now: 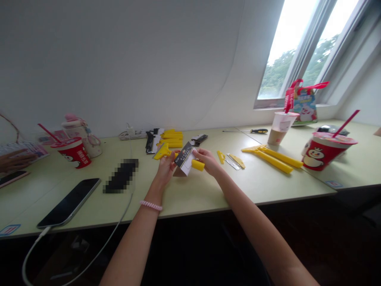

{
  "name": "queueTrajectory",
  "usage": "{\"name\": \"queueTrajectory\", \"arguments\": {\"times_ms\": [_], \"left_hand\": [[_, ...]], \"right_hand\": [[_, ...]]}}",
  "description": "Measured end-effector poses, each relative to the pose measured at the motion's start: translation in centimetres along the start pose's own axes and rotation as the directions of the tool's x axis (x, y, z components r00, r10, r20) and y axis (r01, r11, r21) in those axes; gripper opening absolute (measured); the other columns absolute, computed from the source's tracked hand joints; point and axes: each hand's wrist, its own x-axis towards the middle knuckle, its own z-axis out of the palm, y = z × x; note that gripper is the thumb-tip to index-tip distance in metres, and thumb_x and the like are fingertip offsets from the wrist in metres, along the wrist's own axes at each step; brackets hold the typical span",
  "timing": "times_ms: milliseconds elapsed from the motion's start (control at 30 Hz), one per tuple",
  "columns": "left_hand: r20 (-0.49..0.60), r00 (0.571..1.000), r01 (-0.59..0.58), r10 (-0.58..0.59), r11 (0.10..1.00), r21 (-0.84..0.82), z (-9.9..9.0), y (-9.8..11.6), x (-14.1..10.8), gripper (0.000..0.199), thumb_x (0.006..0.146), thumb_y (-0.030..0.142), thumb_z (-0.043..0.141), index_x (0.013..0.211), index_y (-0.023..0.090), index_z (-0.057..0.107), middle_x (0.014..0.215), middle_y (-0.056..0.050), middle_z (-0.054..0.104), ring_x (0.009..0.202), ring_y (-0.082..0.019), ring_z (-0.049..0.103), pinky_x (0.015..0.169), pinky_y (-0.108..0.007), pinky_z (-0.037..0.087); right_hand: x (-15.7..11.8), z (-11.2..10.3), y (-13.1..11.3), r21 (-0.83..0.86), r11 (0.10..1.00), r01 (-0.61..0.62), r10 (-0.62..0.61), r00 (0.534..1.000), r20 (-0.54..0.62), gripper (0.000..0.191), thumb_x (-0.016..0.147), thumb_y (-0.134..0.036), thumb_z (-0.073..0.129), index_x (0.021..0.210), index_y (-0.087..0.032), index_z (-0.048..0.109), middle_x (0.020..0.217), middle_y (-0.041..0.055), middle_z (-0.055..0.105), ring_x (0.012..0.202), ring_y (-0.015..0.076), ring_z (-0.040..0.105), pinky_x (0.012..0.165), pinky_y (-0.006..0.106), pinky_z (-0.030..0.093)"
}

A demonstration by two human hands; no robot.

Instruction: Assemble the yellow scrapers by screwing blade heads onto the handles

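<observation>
In front of me a yellow scraper (162, 151) is held level, its wide head at the left and the end of its handle showing at the right. A folded black-and-white cardboard sleeve (185, 159) covers the middle of it. My left hand (166, 167) is closed on the scraper near its head. With my right hand (207, 160) I grip the sleeve's right edge by the yellow handle. Right of my hands lie small yellow scraper parts (236, 161) and a clear blade packet (231, 162). Farther right rest yellow scrapers (275, 157).
Behind my hands lie several packed yellow scrapers (171, 138) and a small black card packet (199, 139). A screwdriver (258, 131) is near the wall. Drink cups (317, 153) stand right, another red cup (74, 153) left, with a charging phone (71, 201). A person's hand (12, 159) is far left.
</observation>
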Motion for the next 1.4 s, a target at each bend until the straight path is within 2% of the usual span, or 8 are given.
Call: {"name": "queueTrajectory", "arguments": {"times_ms": [300, 467, 733, 867, 933, 1033, 1233, 1400], "left_hand": [[0.099, 0.986, 0.126, -0.136, 0.987, 0.099, 1.1, 0.6, -1.2, 0.054, 0.077, 0.049, 0.053, 0.126, 0.029, 0.044, 0.117, -0.004, 0.059, 0.097, -0.021, 0.059, 0.078, -0.033, 0.047], [0.139, 0.981, 0.131, -0.138, 0.989, 0.065, 1.2, 0.8, -1.1, 0.056, 0.079, 0.057, 0.043, 0.114, 0.015, 0.057, 0.12, -0.01, 0.057, 0.105, -0.024, 0.055, 0.081, -0.032, 0.045], [0.012, 0.968, 0.231, -0.25, 0.914, 0.335, 0.2, 0.7, -0.8, 0.06, 0.062, 0.03, 0.072, 0.118, 0.019, 0.053, 0.085, -0.006, 0.069, 0.069, -0.015, 0.062, 0.059, -0.023, 0.046], [-0.103, 0.982, 0.185, -0.159, 0.926, 0.33, -0.2, 0.6, -0.4, 0.057, 0.058, 0.026, 0.074, 0.112, 0.018, 0.058, 0.075, -0.005, 0.069, 0.062, -0.014, 0.061, 0.055, -0.023, 0.046], [-0.176, 0.981, 0.132, -0.078, 0.938, 0.321, -0.5, 0.5, -0.1, 0.047, 0.056, 0.026, 0.074, 0.101, 0.017, 0.064, 0.078, -0.005, 0.069, 0.063, -0.013, 0.061, 0.054, -0.023, 0.046], [-0.273, 0.961, 0.049, 0.042, 0.947, 0.317, -1.0, 0.4, 0.3, 0.034, 0.055, 0.027, 0.073, 0.087, 0.015, 0.069, 0.084, -0.006, 0.069, 0.069, -0.015, 0.061, 0.057, -0.024, 0.047], [-0.326, 0.91, -0.114, 0.256, 0.911, 0.397, -1.8, 0.1, 0.8, 0.021, 0.057, 0.023, 0.07, 0.077, 0.015, 0.071, 0.08, -0.006, 0.07, 0.077, -0.017, 0.062, 0.074, -0.031, 0.048], [-0.49, 0.725, -0.2, 0.484, 0.829, 0.523, -4.2, 0.2, 2.1, 0.022, 0.066, 0.021, 0.057, 0.083, 0.016, 0.071, 0.09, -0.008, 0.069, 0.087, -0.019, 0.061, 0.079, -0.032, 0.046]], "right_hand": [[0.4, -1.2, -0.3, -0.118, 0.993, 0.028, -0.031, 0.999, -0.016, 0.039, 0.051, -0.041, 0.077, 0.054, -0.016, 0.048, 0.057, -0.0009, 0.056, 0.056, 0.0097, 0.053, 0.054, 0.022, 0.04], [0.1, -1.3, -0.8, -0.088, 0.991, 0.099, -0.1, 0.995, -0.013, 0.034, 0.056, -0.041, 0.074, 0.061, -0.016, 0.052, 0.065, 0.0001, 0.058, 0.061, 0.0103, 0.054, 0.058, 0.023, 0.042], [-0.3, -1.5, -1.3, -0.318, 0.934, 0.165, -0.143, 0.985, 0.092, 0.036, 0.061, -0.037, 0.07, 0.089, -0.018, 0.058, 0.091, 0.0038, 0.061, 0.078, 0.0144, 0.057, 0.071, 0.028, 0.046], [-1.1, -2.3, -1.7, -0.413, 0.9, 0.143, -0.07, 0.98, 0.186, 0.077, 0.056, -0.03, 0.075, 0.124, -0.031, 0.04, 0.125, 0.0064, 0.046, 0.094, 0.0163, 0.056, 0.073, 0.028, 0.048], [-1.3, -2.9, -1.8, -0.515, 0.854, 0.071, 0.057, 0.972, 0.23, 0.085, 0.055, -0.026, 0.075, 0.129, -0.032, 0.034, 0.119, 0.0063, 0.052, 0.089, 0.0164, 0.058, 0.07, 0.028, 0.049], [-1.2, -3.6, -1.9, -0.684, 0.729, 0.036, 0.167, 0.959, 0.229, 0.054, 0.063, -0.029, 0.068, 0.115, -0.023, 0.053, 0.088, 0.0037, 0.063, 0.07, 0.0144, 0.059, 0.064, 0.026, 0.047], [-0.8, -3.9, -1.6, -0.844, 0.505, 0.181, -0.153, 0.981, 0.119, 0.03, 0.066, -0.036, 0.065, 0.093, -0.022, 0.068, 0.073, 0.0006, 0.064, 0.063, 0.0146, 0.055, 0.061, 0.027, 0.042], [-0.2, -4.2, -0.8, -0.891, 0.37, 0.263, -0.512, 0.858, 0.041, 0.03, 0.073, -0.032, 0.057, 0.101, -0.024, 0.064, 0.083, 0.0036, 0.065, 0.075, 0.0192, 0.055, 0.069, 0.033, 0.043]]}}
